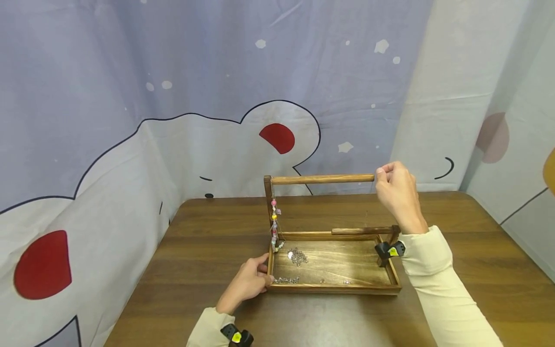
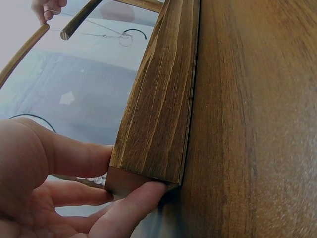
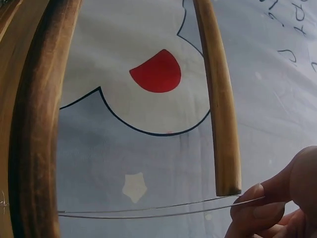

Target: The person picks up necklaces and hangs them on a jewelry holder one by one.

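A wooden jewelry stand has a shallow tray (image 1: pixel 334 289), a high rod (image 1: pixel 323 179) and a lower rod (image 1: pixel 362 231). At the free end of the high rod, my right hand (image 1: pixel 396 190) pinches a thin silver necklace (image 3: pixel 148 216) between thumb and fingertip. Its two strands stretch just past the rod's end in the right wrist view; a small ring-shaped pendant (image 2: pixel 126 38) shows in the left wrist view. My left hand (image 1: pixel 249 279) grips the tray's near left corner, thumb and fingers on its wooden sides. A colorful beaded strand (image 1: pixel 274 219) hangs by the high rod's post.
Inside the tray lie a heaped silver chain (image 1: pixel 297 256), a silver bracelet-like strand (image 1: pixel 287 280) near the front wall, and small shiny pieces (image 1: pixel 347 282). The brown wooden table (image 1: pixel 208 231) extends around the stand. A printed curtain (image 1: pixel 208 77) hangs behind it.
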{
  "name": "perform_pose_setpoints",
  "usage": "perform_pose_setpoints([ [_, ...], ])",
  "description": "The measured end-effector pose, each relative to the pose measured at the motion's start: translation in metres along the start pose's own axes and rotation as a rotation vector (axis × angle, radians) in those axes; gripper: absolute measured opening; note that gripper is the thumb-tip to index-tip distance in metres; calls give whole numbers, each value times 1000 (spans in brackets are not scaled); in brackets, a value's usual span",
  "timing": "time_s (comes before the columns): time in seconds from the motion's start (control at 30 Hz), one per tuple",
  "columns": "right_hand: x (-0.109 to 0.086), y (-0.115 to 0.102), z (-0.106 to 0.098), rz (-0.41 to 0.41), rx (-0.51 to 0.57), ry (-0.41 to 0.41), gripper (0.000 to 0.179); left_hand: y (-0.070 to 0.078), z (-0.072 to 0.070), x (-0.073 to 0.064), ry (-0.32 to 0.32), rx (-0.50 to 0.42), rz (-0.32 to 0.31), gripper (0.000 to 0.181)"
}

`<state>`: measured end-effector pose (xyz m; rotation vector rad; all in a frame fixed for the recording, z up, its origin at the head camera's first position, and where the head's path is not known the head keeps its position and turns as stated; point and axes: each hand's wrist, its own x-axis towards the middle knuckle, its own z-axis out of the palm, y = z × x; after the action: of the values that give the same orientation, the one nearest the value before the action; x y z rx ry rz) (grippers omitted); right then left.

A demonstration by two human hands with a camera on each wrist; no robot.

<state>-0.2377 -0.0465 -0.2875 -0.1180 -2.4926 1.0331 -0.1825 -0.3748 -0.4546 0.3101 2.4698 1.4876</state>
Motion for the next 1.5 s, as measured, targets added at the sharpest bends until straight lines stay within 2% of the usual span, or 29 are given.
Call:
perform_pose_setpoints([
  [0.2, 2, -2, 5, -70, -13, 15, 26, 0, 0, 1, 3, 3, 1, 67],
  [0.4, -2, -8, 13, -130, -37, 16, 25, 2, -1, -2, -7, -36, -9, 68],
  [0.7, -7, -20, 27, -168, -42, 31, 20, 1, 0, -1, -9, -23, -15, 67],
  [1.07, -12, -36, 41, -175, -30, -8, 18, 0, 1, 2, -6, 6, -13, 66],
  [1.5, -20, -53, 58, -236, -29, -30, 18, -1, 0, 1, -9, 4, -14, 66],
])
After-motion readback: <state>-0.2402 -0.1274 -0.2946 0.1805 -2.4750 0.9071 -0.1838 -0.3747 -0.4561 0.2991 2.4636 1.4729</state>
